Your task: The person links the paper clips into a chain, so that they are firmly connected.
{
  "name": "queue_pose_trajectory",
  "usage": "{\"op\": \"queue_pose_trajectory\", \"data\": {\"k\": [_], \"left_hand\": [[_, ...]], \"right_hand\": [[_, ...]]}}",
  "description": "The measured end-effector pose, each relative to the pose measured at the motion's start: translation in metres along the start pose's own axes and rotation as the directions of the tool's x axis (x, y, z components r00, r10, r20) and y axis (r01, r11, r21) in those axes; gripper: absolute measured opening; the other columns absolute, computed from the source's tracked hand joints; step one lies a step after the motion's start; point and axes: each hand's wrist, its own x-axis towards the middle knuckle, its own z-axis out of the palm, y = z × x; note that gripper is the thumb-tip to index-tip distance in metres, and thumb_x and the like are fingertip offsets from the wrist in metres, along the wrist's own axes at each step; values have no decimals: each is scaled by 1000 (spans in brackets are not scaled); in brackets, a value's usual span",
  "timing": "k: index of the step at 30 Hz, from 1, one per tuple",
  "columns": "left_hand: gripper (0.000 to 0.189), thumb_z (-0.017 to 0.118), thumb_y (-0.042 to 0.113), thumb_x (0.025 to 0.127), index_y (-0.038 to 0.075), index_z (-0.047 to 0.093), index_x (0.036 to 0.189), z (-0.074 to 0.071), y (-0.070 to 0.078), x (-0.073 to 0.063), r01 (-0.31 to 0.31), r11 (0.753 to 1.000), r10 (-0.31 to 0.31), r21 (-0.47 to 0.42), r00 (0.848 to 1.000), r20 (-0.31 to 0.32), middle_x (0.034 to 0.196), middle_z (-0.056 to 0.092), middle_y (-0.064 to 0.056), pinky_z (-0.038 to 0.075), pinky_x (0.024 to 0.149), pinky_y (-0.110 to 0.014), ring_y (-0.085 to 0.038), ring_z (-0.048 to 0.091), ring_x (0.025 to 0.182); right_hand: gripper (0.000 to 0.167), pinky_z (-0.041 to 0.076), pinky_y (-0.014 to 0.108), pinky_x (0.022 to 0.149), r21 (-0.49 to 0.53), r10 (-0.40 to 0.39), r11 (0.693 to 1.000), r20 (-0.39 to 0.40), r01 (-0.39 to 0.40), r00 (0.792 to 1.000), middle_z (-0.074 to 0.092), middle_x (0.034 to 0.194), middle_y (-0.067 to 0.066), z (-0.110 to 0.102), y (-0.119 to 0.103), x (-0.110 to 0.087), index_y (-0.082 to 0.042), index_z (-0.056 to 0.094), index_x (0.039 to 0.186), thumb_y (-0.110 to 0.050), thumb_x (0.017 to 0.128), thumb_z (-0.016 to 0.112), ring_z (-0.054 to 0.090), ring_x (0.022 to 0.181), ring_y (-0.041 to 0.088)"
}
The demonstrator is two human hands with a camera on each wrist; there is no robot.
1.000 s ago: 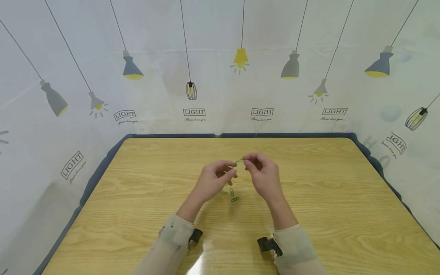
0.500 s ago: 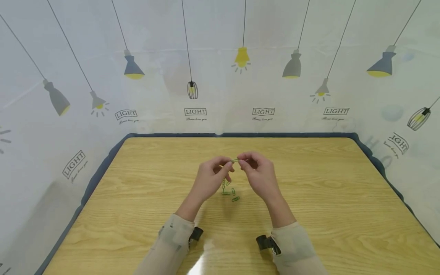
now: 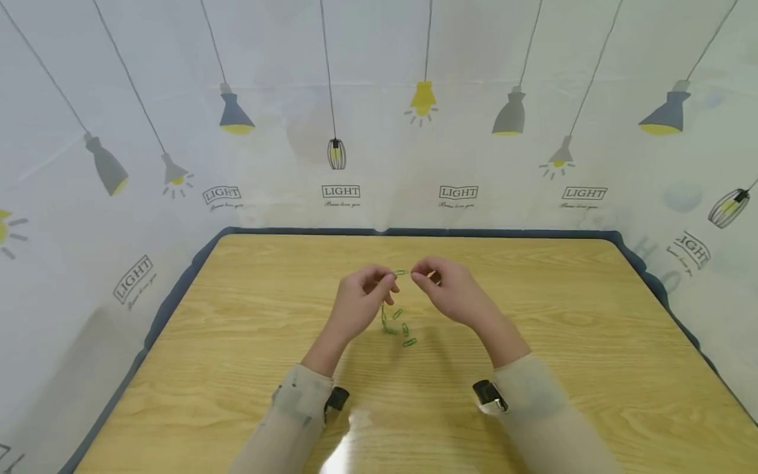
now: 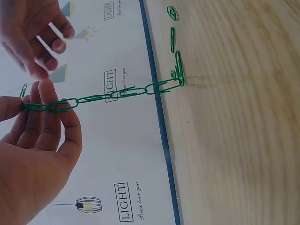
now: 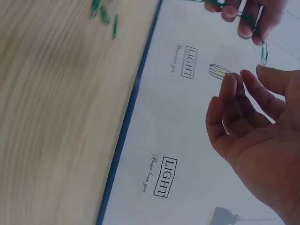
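My left hand [image 3: 361,299] pinches a chain of green paper clips [image 4: 129,91] between thumb and fingers. The chain hangs past the fingers and its lower end lies on the table. One end clip [image 3: 401,272] sticks out from the pinch toward my right hand [image 3: 447,289]. In the right wrist view the right thumb tip is right at the end of that clip [image 5: 264,54], with the other fingers loosely bent and apart from the thumb. Below the hands, a few loose green paper clips [image 3: 410,342] lie on the table near the chain's lower end.
The wooden table [image 3: 237,368] has a dark blue edge [image 3: 503,233] along the back and sides. Behind it hangs a white cloth [image 3: 379,99] printed with lamps. Each wrist carries a small black camera [image 3: 337,398] beneath the sleeve.
The hands met over the clip, then my right fingers slid off and loosened from it, the right forearm swinging outward. The left hand, still gripping the chain, shifted slightly left.
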Motion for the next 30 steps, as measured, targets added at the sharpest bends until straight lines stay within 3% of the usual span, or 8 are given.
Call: {"op": "queue_pose_trajectory", "data": {"k": [6, 15, 21, 30], "left_hand": [[22, 56, 24, 111, 7, 71, 109, -1, 0, 1, 53, 998, -54, -39, 998, -17, 100, 76, -12, 45, 58, -23, -26, 72, 81], [20, 57, 23, 110, 10, 71, 105, -1, -3, 3, 11, 998, -15, -67, 998, -58, 94, 75, -12, 43, 54, -23, -18, 68, 72], [20, 60, 26, 110, 11, 73, 108, -2, -2, 3, 8, 997, -12, -75, 998, -64, 93, 75, -13, 44, 56, -22, -19, 68, 71], [24, 62, 33, 110, 12, 75, 112, -4, -1, 4, 14, 998, -18, -69, 998, -65, 93, 75, -11, 43, 56, -22, -19, 67, 72]], "right_hand": [[24, 60, 37, 81, -83, -13, 996, 221, 32, 975, 75, 111, 8, -1, 17, 8, -6, 74, 122, -23, 108, 65, 70, 94, 19], [20, 57, 31, 77, -24, -15, 999, 441, 28, 897, 73, 100, 2, 21, 45, 6, -5, 73, 119, -17, 104, 71, 68, 86, 15], [13, 56, 25, 75, 3, -61, 998, 489, 68, 870, 73, 95, 1, 35, 59, 2, -5, 74, 113, -13, 102, 73, 65, 83, 11], [13, 54, 26, 80, 4, -60, 998, 482, 66, 874, 74, 100, -1, 40, 67, 0, -10, 76, 111, -17, 100, 76, 62, 87, 8]]}}
